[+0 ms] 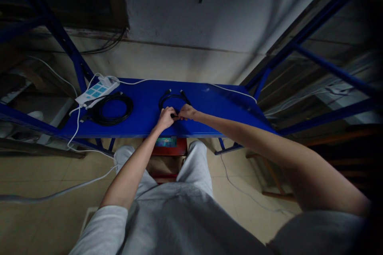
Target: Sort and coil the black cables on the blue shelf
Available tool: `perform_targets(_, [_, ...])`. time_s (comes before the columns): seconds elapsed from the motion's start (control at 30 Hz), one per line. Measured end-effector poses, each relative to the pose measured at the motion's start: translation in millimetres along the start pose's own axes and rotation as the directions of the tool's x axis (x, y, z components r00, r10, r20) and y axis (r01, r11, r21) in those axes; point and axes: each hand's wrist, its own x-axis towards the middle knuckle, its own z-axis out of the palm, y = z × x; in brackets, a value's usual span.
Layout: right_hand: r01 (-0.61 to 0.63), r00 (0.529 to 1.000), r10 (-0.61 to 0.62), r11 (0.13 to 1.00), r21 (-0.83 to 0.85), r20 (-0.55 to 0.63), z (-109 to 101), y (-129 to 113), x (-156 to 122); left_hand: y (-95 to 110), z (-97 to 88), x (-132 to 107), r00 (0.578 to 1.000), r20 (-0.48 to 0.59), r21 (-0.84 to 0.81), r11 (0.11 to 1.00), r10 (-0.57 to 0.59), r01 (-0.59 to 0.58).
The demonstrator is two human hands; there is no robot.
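Observation:
A short coil of black cable (171, 96) lies on the blue shelf (143, 105), its two plug ends pointing toward the wall. My left hand (167, 118) is closed on the near side of this coil. Right beside it, my right hand (187, 112) pinches the cable too, with a dark bit of it showing between both hands. The fingers partly cover what they grip, so the exact hold is hidden. To the left, a larger coil of black cable (127, 107) rests on the shelf, apart from both hands.
A white power strip (97, 91) with blue sockets stands at the shelf's left end, touching the larger coil. A white cord (230, 88) runs along the back edge. Blue frame posts (78, 72) rise at both ends. A red stool (170, 150) is under the shelf between my knees.

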Motion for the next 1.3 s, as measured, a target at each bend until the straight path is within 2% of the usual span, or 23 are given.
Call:
perform_targets(0.07, [0.069, 0.998, -0.069, 0.994, -0.083, 0.009, -1.0, 3.6, 0.6, -0.2, 0.6, 0.6, 1.000, 0.004, 0.001, 1.000, -0.005, 0.005])
perform_targets(0.17, [0.249, 0.967, -0.256, 0.931, -0.267, 0.006, -3.5, 11.8, 2.1, -1.1, 2.1, 1.6, 1.000, 0.011, -0.007, 1.000, -0.020, 0.020])
perform_targets(0.27, [0.423, 0.896, -0.439, 0.797, -0.431, 0.065, -6.4, 19.7, 2.6, -2.1, 3.3, 1.9, 1.000, 0.002, -0.012, 1.000, -0.019, 0.019])
perform_targets(0.37, [0.538, 0.811, -0.564, 0.612, -0.580, 0.157, -8.8, 22.5, 2.8, -2.6, 3.2, 1.4, 1.000, -0.011, -0.005, 1.000, 0.004, -0.005])
perform_targets(0.47, [0.586, 0.749, -0.615, 0.443, -0.678, 0.246, -10.4, 20.9, 5.8, -2.2, 2.3, 1.0, 1.000, -0.005, 0.016, 1.000, 0.006, -0.006])
perform_targets(0.63, [0.670, 0.630, -0.678, 0.227, -0.707, 0.379, -11.6, 20.5, 16.5, -1.4, 1.5, 1.3, 1.000, 0.017, 0.063, 0.998, -0.014, 0.013])
perform_targets(0.77, [0.682, 0.543, -0.725, 0.086, -0.726, 0.424, -11.8, 23.3, 20.9, -0.9, 1.2, 0.7, 1.000, -0.014, 0.082, 0.997, -0.012, 0.013])
perform_targets(0.83, [0.697, 0.525, -0.727, 0.068, -0.714, 0.444, -12.8, 24.3, 20.9, -0.1, 0.6, 0.3, 1.000, -0.012, 0.083, 0.996, -0.010, 0.011])
perform_targets(1.0, [0.712, 0.539, -0.705, 0.088, -0.697, 0.461, -17.7, 24.2, 18.7, 2.8, -1.3, 0.0, 1.000, 0.006, 0.065, 0.998, -0.024, 0.024])
perform_targets(1.17, [0.703, 0.525, -0.726, 0.076, -0.707, 0.443, -17.5, 25.2, 16.8, 3.7, -1.9, 0.2, 1.000, 0.006, 0.062, 0.998, -0.018, 0.018])
perform_targets(1.23, [0.702, 0.547, -0.730, 0.133, -0.699, 0.410, -13.9, 27.4, 15.3, 3.8, -2.0, 0.2, 1.000, 0.011, 0.066, 0.998, -0.016, 0.016])
perform_targets(1.3, [0.676, 0.603, -0.728, 0.252, -0.692, 0.324, -7.8, 29.8, 12.5, 4.2, -2.1, 0.2, 1.000, 0.015, 0.060, 0.998, -0.016, 0.015])
